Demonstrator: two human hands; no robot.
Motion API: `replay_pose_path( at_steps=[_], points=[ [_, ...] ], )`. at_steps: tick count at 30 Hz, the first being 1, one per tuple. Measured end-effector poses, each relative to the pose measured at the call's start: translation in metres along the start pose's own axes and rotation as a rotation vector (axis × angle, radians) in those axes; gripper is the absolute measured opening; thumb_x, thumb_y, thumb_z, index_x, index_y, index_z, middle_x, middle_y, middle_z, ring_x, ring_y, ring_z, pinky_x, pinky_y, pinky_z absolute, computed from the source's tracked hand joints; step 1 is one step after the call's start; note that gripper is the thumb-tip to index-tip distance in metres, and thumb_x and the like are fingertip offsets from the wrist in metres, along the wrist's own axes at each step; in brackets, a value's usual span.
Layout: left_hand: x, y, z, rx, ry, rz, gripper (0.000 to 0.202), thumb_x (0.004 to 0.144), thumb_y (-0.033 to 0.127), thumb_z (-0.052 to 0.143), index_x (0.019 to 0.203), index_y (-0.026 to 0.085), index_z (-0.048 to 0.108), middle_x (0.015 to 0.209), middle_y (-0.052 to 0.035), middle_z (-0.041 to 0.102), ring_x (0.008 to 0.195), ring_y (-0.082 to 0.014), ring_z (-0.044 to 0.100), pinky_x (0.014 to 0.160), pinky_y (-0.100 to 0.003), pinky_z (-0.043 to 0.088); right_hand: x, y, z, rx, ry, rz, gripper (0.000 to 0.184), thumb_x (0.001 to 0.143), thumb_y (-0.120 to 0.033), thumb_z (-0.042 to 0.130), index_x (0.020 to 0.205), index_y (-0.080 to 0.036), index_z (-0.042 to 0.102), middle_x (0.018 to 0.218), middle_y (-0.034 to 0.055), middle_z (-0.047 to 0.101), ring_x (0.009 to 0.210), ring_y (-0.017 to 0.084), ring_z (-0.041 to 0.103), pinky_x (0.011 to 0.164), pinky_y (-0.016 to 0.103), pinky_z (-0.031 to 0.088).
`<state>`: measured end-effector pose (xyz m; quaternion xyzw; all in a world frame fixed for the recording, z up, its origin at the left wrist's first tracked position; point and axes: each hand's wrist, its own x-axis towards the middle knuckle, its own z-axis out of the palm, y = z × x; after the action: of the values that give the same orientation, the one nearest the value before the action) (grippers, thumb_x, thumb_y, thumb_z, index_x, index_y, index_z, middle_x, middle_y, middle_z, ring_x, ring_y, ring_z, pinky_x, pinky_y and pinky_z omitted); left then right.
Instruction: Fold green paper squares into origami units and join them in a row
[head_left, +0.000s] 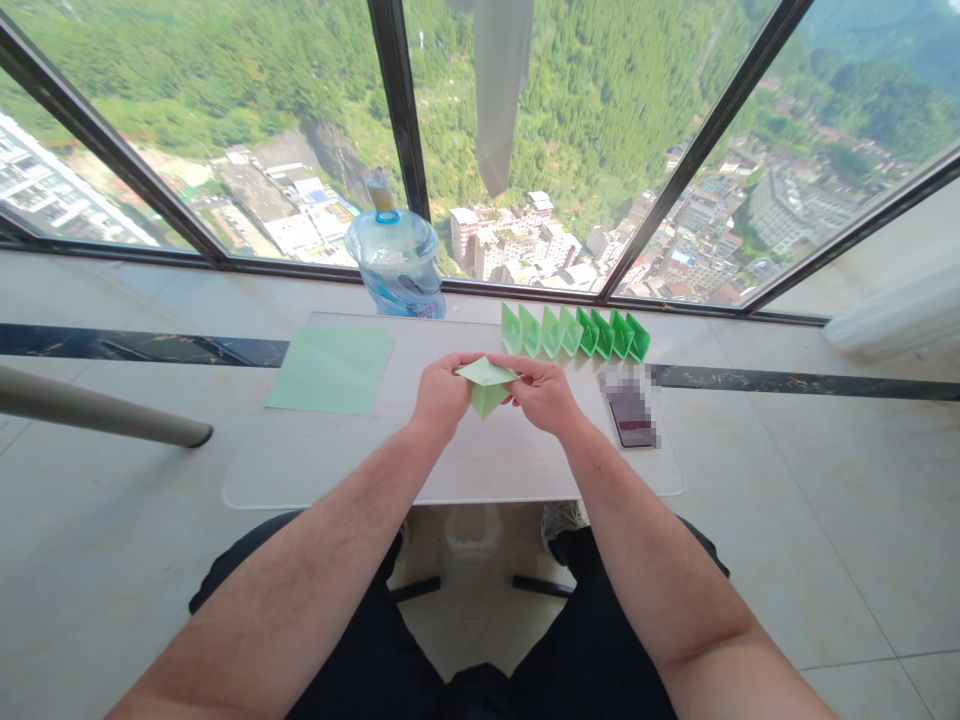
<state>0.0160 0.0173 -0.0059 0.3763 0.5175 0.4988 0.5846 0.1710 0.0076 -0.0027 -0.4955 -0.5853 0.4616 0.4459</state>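
Note:
Between my two hands is a pale green folded paper [489, 374], held just above the white table [465, 470]. My left hand [444, 392] pinches its left corner, and my right hand [546, 392] grips the right corner. The paper has a wide flat point on top and a smaller pointed flap hanging below. Some fingertips are hidden behind it. To the left lies a flat light green sheet of paper [334, 370]. Beyond my right hand stands a row of several folded green paper pieces [574, 332], paler at the left and darker at the right.
A phone [631, 410], its screen partly blurred, lies on the table's right side. Behind the table, by the window, stands a large blue water jug [397, 265]. A beige pole [105, 405] reaches in from the left. My legs are under the table's front edge.

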Motion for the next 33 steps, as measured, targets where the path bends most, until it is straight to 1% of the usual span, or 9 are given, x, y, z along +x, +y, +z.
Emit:
replay_pose_path(
  at_steps=[2, 4, 10, 13, 15, 18, 22, 26, 33],
  points=[
    [-0.001, 0.003, -0.001, 0.054, -0.021, -0.034, 0.037, 0.057, 0.030, 0.079, 0.090, 0.013, 0.075, 0.071, -0.0068, 0.072, 0.063, -0.0225, 0.067, 0.057, -0.032, 0.053, 0.000, 0.001, -0.002, 0.026, -0.003, -0.018, 0.044, 0.073, -0.020, 0.057, 0.112, -0.021, 0.077, 0.087, 0.0010, 0.075, 0.058, 0.009, 0.057, 0.055, 0.022, 0.051],
    [-0.004, 0.006, -0.003, 0.058, -0.049, -0.066, 0.037, 0.058, 0.030, 0.079, 0.091, 0.013, 0.074, 0.071, -0.0066, 0.072, 0.063, -0.0228, 0.068, 0.058, -0.034, 0.055, 0.000, 0.002, -0.003, 0.026, 0.011, -0.045, 0.045, 0.073, -0.019, 0.056, 0.112, -0.022, 0.078, 0.091, 0.0016, 0.076, 0.061, 0.009, 0.058, 0.056, 0.022, 0.051],
    [-0.007, 0.017, -0.006, -0.139, -0.124, -0.114, 0.044, 0.062, 0.019, 0.075, 0.106, 0.013, 0.071, 0.083, -0.0086, 0.075, 0.080, -0.0234, 0.073, 0.077, -0.040, 0.060, 0.000, 0.000, -0.008, -0.008, 0.088, -0.094, 0.046, 0.072, -0.017, 0.053, 0.111, -0.022, 0.078, 0.093, 0.0017, 0.076, 0.060, 0.009, 0.054, 0.056, 0.023, 0.050],
    [-0.006, 0.017, -0.006, -0.167, -0.103, -0.088, 0.045, 0.063, 0.017, 0.074, 0.108, 0.011, 0.070, 0.084, -0.0090, 0.076, 0.082, -0.0229, 0.073, 0.081, -0.040, 0.060, -0.001, 0.001, -0.009, -0.067, 0.082, -0.099, 0.047, 0.075, -0.018, 0.053, 0.116, -0.022, 0.076, 0.094, 0.0018, 0.076, 0.055, 0.008, 0.049, 0.057, 0.024, 0.050],
    [-0.006, 0.014, -0.004, -0.090, -0.074, -0.050, 0.046, 0.065, 0.021, 0.076, 0.110, 0.011, 0.070, 0.082, -0.0081, 0.076, 0.080, -0.0224, 0.072, 0.079, -0.040, 0.060, -0.001, 0.003, -0.008, -0.140, 0.080, -0.115, 0.047, 0.078, -0.020, 0.052, 0.120, -0.023, 0.074, 0.096, 0.0022, 0.076, 0.057, 0.009, 0.053, 0.059, 0.025, 0.051],
    [-0.006, 0.010, 0.000, 0.054, -0.062, 0.020, 0.044, 0.067, 0.026, 0.075, 0.109, 0.013, 0.074, 0.082, -0.0065, 0.077, 0.076, -0.0220, 0.071, 0.072, -0.036, 0.060, -0.003, 0.004, -0.004, -0.332, 0.107, -0.141, 0.050, 0.083, -0.022, 0.053, 0.131, -0.024, 0.067, 0.102, 0.0032, 0.077, 0.070, 0.014, 0.063, 0.068, 0.027, 0.053],
    [-0.006, 0.004, 0.004, 0.071, -0.024, 0.087, 0.043, 0.066, 0.021, 0.068, 0.107, 0.014, 0.078, 0.090, -0.0051, 0.078, 0.082, -0.0235, 0.071, 0.071, -0.034, 0.060, -0.005, 0.000, 0.000, -0.562, 0.149, -0.082, 0.055, 0.084, -0.016, 0.049, 0.136, -0.024, 0.063, 0.104, 0.0039, 0.077, 0.089, 0.021, 0.070, 0.080, 0.030, 0.054],
    [-0.006, 0.000, 0.006, 0.011, 0.039, 0.107, 0.049, 0.065, 0.017, 0.065, 0.112, 0.014, 0.077, 0.096, -0.0054, 0.078, 0.088, -0.0252, 0.072, 0.075, -0.037, 0.061, -0.007, -0.004, 0.001, -0.579, 0.155, -0.096, 0.055, 0.084, -0.014, 0.046, 0.135, -0.023, 0.064, 0.105, 0.0046, 0.078, 0.095, 0.022, 0.071, 0.086, 0.031, 0.053],
    [-0.007, 0.002, 0.006, -0.114, 0.018, 0.064, 0.053, 0.063, 0.019, 0.073, 0.116, 0.014, 0.075, 0.098, -0.0072, 0.078, 0.091, -0.0273, 0.072, 0.082, -0.044, 0.061, -0.007, 0.003, -0.001, -0.539, 0.187, -0.136, 0.057, 0.083, -0.014, 0.046, 0.137, -0.023, 0.063, 0.106, 0.0049, 0.078, 0.095, 0.022, 0.071, 0.086, 0.032, 0.055]
  ],
)
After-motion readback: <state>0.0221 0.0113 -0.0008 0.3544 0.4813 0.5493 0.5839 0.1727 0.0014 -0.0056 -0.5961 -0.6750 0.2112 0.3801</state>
